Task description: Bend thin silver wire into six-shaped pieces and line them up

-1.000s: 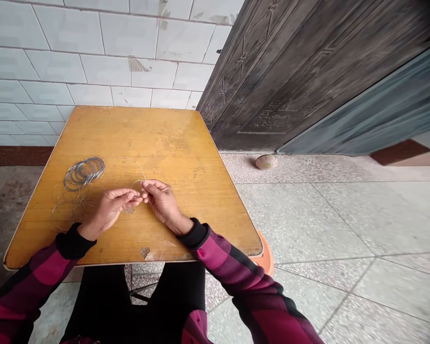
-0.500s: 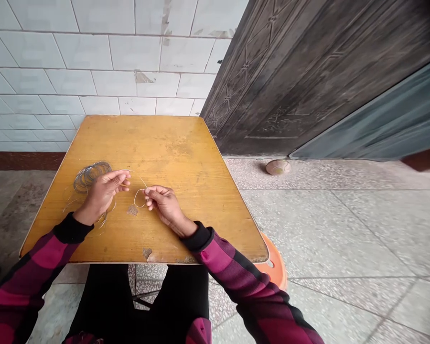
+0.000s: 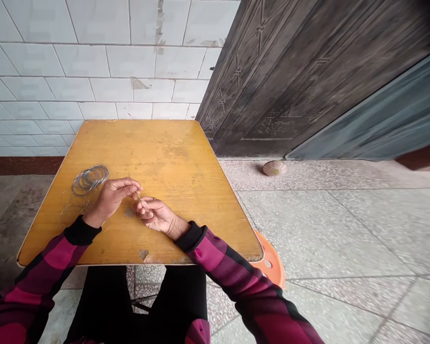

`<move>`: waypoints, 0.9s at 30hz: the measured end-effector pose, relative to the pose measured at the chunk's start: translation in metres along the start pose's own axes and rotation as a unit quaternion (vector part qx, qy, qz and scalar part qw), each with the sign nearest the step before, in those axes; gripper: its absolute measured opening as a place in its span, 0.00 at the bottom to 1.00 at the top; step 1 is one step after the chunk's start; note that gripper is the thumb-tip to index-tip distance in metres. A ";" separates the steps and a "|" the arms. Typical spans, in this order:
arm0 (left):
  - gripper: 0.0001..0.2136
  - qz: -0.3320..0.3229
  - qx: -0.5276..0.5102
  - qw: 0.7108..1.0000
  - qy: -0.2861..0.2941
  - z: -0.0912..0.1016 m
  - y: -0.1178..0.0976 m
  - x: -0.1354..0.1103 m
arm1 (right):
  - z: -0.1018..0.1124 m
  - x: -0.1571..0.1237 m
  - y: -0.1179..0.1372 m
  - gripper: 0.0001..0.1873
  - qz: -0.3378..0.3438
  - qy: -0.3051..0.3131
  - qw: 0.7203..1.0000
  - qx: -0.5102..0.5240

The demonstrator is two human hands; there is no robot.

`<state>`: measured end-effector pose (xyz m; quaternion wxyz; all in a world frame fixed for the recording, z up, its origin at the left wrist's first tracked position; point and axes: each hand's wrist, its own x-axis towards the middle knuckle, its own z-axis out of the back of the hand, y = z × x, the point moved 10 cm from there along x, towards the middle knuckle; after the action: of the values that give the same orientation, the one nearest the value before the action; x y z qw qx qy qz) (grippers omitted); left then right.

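Observation:
Thin wire (image 3: 140, 197) runs between my two hands above the left half of the wooden table. My left hand (image 3: 119, 193) pinches it between thumb and fingers. Close beside it, my right hand (image 3: 156, 214) also has its fingers closed on the wire, palm turned partly up. A grey coil of wire (image 3: 90, 180) lies on the tabletop just behind my left hand. Loose thin strands (image 3: 71, 210) curl out to the left of my wrist, and my left hand and sleeve hide part of them.
The yellow wooden table (image 3: 197, 191) stands against a white tiled wall (image 3: 129, 62). An orange stool (image 3: 275, 263) shows beneath its right corner. A dark carved door panel (image 3: 272, 86) leans at the right, with a roundish object (image 3: 274, 167) on the floor before it.
My hands have come closer together, the left moving right. The wire loop by my right hand no longer shows as an open ring. The view has shifted slightly.

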<state>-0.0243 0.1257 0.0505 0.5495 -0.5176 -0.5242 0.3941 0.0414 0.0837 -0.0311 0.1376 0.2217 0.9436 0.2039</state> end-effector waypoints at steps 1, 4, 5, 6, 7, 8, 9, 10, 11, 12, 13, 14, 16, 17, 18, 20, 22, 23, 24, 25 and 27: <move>0.12 -0.001 -0.008 1.000 0.016 -0.005 0.000 -0.001 | -0.001 0.000 0.000 0.03 0.004 0.010 1.000 0.005; 0.14 0.008 -0.046 0.999 0.019 -0.010 -0.001 -0.002 | -0.002 0.000 -0.004 0.02 -0.004 0.036 0.999 0.010; 0.14 0.012 -0.053 0.998 0.008 -0.009 -0.001 -0.002 | -0.002 0.001 -0.007 0.02 -0.012 0.047 0.999 0.010; 0.13 0.016 -0.058 0.998 -0.006 -0.006 -0.002 -0.002 | -0.003 0.001 -0.010 0.03 -0.018 0.058 0.998 0.010; 0.13 0.017 -0.060 0.998 -0.021 -0.004 -0.003 -0.002 | -0.004 0.002 -0.013 0.04 -0.023 0.070 0.997 0.009; 0.12 0.016 -0.060 0.997 -0.035 -0.001 -0.005 -0.002 | -0.006 0.002 -0.015 0.05 -0.027 0.082 0.996 0.008; 0.11 0.011 -0.058 0.997 -0.046 0.001 -0.008 -0.001 | -0.008 0.002 -0.017 0.05 -0.029 0.093 0.995 0.006; 0.11 0.005 -0.055 0.997 -0.054 0.003 -0.011 -0.001 | -0.010 0.002 -0.019 0.04 -0.030 0.105 0.994 0.004; 0.10 -0.002 -0.051 0.997 -0.055 0.003 -0.014 -0.001 | -0.012 0.001 -0.020 0.03 -0.029 0.116 0.993 0.002; 0.10 -0.009 -0.046 0.998 -0.049 0.002 -0.017 -0.001 | -0.015 0.000 -0.020 0.03 -0.025 0.128 0.991 0.001; 0.10 -0.014 -0.043 0.998 -0.036 -0.001 -0.019 0.000 | -0.018 -0.001 -0.019 0.03 -0.019 0.140 0.990 0.001; 0.10 -0.015 -0.040 0.999 -0.011 -0.006 -0.020 0.000 | -0.021 -0.002 -0.018 0.04 -0.012 0.150 0.989 0.002; 0.14 -0.015 -0.030 0.998 0.058 -0.021 -0.020 -0.001 | -0.022 -0.004 -0.013 0.06 0.004 0.151 0.989 0.005; 0.14 -0.016 -0.020 0.995 0.096 -0.030 -0.020 -0.003 | -0.019 -0.003 -0.011 0.08 0.005 0.138 0.990 0.007; 0.13 -0.020 -0.005 0.991 0.130 -0.037 -0.020 -0.005 | -0.016 -0.002 -0.011 0.10 -0.001 0.118 0.993 0.007; 0.10 -0.042 0.042 0.983 0.172 -0.047 -0.023 -0.010 | -0.006 0.000 -0.011 0.12 -0.019 0.070 0.997 0.011; 0.08 -0.065 0.106 0.976 0.178 -0.050 -0.026 -0.013 | 0.000 0.001 -0.009 0.13 -0.024 0.037 0.999 0.020; 0.07 -0.073 0.137 0.973 0.170 -0.050 -0.027 -0.014 | 0.001 0.001 -0.007 0.13 -0.018 0.030 0.999 0.026; 0.07 -0.077 0.159 0.971 0.160 -0.049 -0.029 -0.015 | 0.001 0.001 -0.005 0.12 -0.009 0.029 0.999 0.030; 0.07 -0.079 0.173 0.970 0.151 -0.048 -0.029 -0.016 | 0.000 0.001 -0.003 0.11 -0.001 0.033 0.999 0.034; 0.07 -0.082 0.176 0.971 0.142 -0.046 -0.030 -0.017 | -0.003 -0.001 -0.001 0.09 0.008 0.053 0.998 0.036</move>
<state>0.0153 0.0979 0.0807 0.7313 -0.4189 -0.4040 0.3557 0.0404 0.0816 -0.0283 0.0773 0.2228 0.9544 0.1829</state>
